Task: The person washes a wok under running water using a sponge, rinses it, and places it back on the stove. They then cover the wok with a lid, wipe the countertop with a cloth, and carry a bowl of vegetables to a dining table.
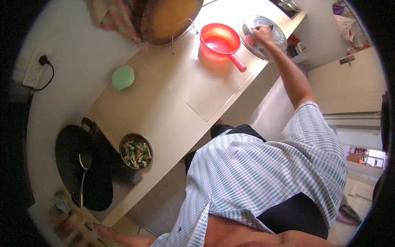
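Observation:
At the upper right, my right hand (264, 33) is closed on the knob area of a round metal lid (279, 35) at the counter's edge. A red plastic dipper (219, 40) with liquid in it stands beside the lid, its handle towards me. At the lower left, my left hand (100, 230) is near a cluttered surface, small and blurred; whether it holds anything cannot be told. Close to that hand is a black wok (98, 185) with a metal ladle (82, 182) lying in it. A metal bowl (135, 151) of chopped green and white vegetables stands at the counter's corner, beside the wok.
The pale countertop (166, 108) bears a mint-green plastic item (123, 77) near the wall. A large round brown board (169, 18) and a cloth (117, 21) are at the top. A power strip (33, 72) with a black plug is on the wall. Bags (345, 27) lie at upper right.

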The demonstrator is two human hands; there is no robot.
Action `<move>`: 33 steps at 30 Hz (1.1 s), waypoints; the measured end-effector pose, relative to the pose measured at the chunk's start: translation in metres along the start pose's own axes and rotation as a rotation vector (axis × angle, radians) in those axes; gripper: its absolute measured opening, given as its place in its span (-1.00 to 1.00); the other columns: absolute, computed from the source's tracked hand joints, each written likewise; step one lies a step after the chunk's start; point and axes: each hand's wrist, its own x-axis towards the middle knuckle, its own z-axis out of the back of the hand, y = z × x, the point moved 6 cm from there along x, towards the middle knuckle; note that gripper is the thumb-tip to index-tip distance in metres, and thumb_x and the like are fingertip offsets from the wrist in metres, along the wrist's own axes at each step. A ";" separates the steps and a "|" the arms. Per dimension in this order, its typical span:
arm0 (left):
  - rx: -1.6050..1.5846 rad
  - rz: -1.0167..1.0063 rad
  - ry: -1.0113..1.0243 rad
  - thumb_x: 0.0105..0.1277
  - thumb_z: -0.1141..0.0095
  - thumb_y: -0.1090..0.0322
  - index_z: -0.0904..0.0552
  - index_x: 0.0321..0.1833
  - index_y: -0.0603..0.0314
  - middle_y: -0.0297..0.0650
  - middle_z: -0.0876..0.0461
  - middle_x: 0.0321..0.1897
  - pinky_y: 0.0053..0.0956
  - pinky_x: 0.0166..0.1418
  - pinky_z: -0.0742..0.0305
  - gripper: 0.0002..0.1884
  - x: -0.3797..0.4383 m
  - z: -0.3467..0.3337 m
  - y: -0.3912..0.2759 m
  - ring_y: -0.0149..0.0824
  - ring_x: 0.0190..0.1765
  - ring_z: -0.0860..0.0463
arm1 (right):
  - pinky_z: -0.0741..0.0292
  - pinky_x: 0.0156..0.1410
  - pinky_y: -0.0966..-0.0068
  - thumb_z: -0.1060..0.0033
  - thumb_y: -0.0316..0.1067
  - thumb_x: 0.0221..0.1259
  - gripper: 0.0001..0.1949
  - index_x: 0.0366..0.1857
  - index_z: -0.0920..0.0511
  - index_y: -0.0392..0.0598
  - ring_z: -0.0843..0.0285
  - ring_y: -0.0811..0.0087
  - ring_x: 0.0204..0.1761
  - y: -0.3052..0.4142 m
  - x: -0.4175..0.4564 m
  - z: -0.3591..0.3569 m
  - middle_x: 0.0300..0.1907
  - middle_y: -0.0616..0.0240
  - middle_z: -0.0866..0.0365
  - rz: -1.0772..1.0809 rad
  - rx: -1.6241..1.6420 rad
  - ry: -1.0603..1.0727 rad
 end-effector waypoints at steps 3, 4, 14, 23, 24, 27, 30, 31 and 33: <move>0.048 0.188 0.054 0.36 -0.17 0.05 -0.54 0.14 0.31 -0.06 -0.66 -0.04 -0.10 0.01 -0.55 -0.52 -0.087 0.006 0.030 -0.05 -0.04 -0.67 | -0.49 -0.41 0.29 -0.35 0.01 0.16 -0.55 -0.67 -0.63 -0.20 -0.56 0.36 -0.57 -0.136 0.085 0.024 -0.68 0.23 -0.56 -0.101 0.127 -0.001; 0.064 0.252 0.064 0.36 -0.16 0.07 -0.56 0.12 0.30 -0.07 -0.67 -0.06 -0.11 -0.01 -0.55 -0.55 -0.099 0.024 0.049 -0.06 -0.06 -0.67 | -0.45 -0.44 0.32 -0.38 0.02 0.15 -0.55 -0.69 -0.62 -0.18 -0.53 0.40 -0.57 -0.152 0.087 0.024 -0.68 0.27 -0.55 -0.142 0.053 -0.049; 0.102 0.677 0.571 0.40 -0.19 0.26 -0.65 -0.25 0.28 -0.14 -0.68 -0.39 -0.24 -0.33 -0.53 -0.80 -0.326 -0.005 0.182 -0.23 -0.39 -0.67 | -0.58 -0.29 0.22 -0.36 0.13 0.25 -0.48 -0.41 -0.68 -0.28 -0.63 0.32 -0.39 -0.230 0.153 0.090 -0.40 0.04 -0.70 -0.125 -0.561 -0.031; 0.206 0.437 0.856 0.34 -0.23 0.33 -0.69 0.02 0.39 -0.13 -0.74 -0.37 -0.43 -0.45 -0.54 -0.71 -0.449 -0.026 0.110 -0.33 -0.46 -0.70 | -0.53 -0.37 0.35 -0.35 -0.17 0.08 -0.71 -0.36 -0.67 -0.25 -0.61 0.34 -0.43 -0.290 0.167 0.098 -0.38 0.17 -0.70 -0.325 -0.160 -0.023; 0.221 0.437 0.828 0.34 -0.22 0.35 -0.70 0.04 0.38 -0.14 -0.74 -0.36 -0.43 -0.45 -0.54 -0.71 -0.452 0.001 0.095 -0.34 -0.46 -0.70 | -0.54 -0.37 0.35 -0.39 -0.14 0.05 -0.69 -0.33 -0.69 -0.23 -0.63 0.34 -0.40 -0.285 0.164 0.073 -0.34 0.17 -0.72 -0.313 -0.078 -0.009; 0.116 0.570 0.994 0.33 -0.23 0.35 -0.69 0.05 0.35 -0.16 -0.73 -0.36 -0.44 -0.46 -0.53 -0.71 -0.500 -0.042 0.103 -0.35 -0.47 -0.70 | -0.51 -0.36 0.21 -0.31 0.03 0.09 -0.59 -0.43 -0.70 -0.22 -0.60 0.26 -0.47 -0.274 0.225 0.218 -0.48 0.20 -0.64 0.072 -0.305 -0.262; 0.150 0.639 0.866 0.35 -0.24 0.30 -0.68 -0.11 0.33 -0.20 -0.71 -0.43 -0.46 -0.48 -0.51 -0.79 -0.484 0.003 0.136 -0.33 -0.50 -0.69 | -0.36 -0.53 0.25 -0.25 0.09 0.25 -0.50 -0.55 -0.64 -0.25 -0.44 0.31 -0.65 -0.266 0.204 0.190 -0.65 0.20 -0.53 -0.085 0.037 -0.017; 0.160 0.658 0.849 0.36 -0.25 0.29 -0.67 -0.14 0.33 -0.20 -0.71 -0.44 -0.46 -0.48 -0.51 -0.79 -0.475 0.013 0.153 -0.33 -0.51 -0.68 | -0.40 -0.47 0.23 -0.31 0.09 0.25 -0.50 -0.52 -0.63 -0.26 -0.49 0.31 -0.56 -0.248 0.193 0.189 -0.58 0.15 -0.58 -0.215 -0.127 0.054; -0.015 0.737 1.032 0.35 -0.25 0.29 -0.65 -0.18 0.32 -0.19 -0.72 -0.43 -0.43 -0.47 -0.53 -0.80 -0.495 -0.062 0.200 -0.31 -0.52 -0.69 | -0.50 -0.33 0.13 -0.39 0.00 0.24 -0.59 -0.39 -0.67 -0.25 -0.63 0.11 -0.46 -0.151 0.181 0.368 -0.47 0.09 -0.68 0.201 -0.526 -0.387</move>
